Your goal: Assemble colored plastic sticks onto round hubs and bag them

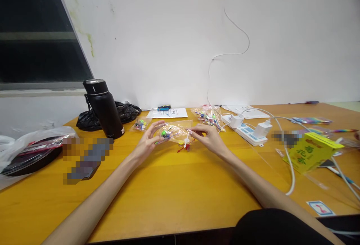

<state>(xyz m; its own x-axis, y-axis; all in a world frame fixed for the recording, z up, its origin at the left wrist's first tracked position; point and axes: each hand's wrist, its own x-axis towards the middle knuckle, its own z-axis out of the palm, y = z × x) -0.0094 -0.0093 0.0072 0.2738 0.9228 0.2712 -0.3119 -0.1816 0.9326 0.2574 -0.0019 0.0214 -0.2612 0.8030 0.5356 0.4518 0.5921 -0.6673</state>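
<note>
My left hand (146,142) is closed on the left end of a clear plastic bag (177,133), thumb in front and fingers behind. Small colourful plastic parts, among them a green one (164,134), lie at that end of the bag. At the bag's right edge the thumb and fingers of my right hand (208,138) are pinched together. Close by my right fingertips is a small white piece (186,139); whether it is inside the bag I cannot tell. Red pieces (184,148) and a yellow one show just below the bag, near the table surface.
Behind are two more bags of parts (209,116) (140,125), a paper sheet (168,113) and a screwdriver (164,108). A black bottle (102,110) and a blurred phone-like slab (89,162) stand left. Rightward are a power strip (251,134), cables and a yellow box (311,152).
</note>
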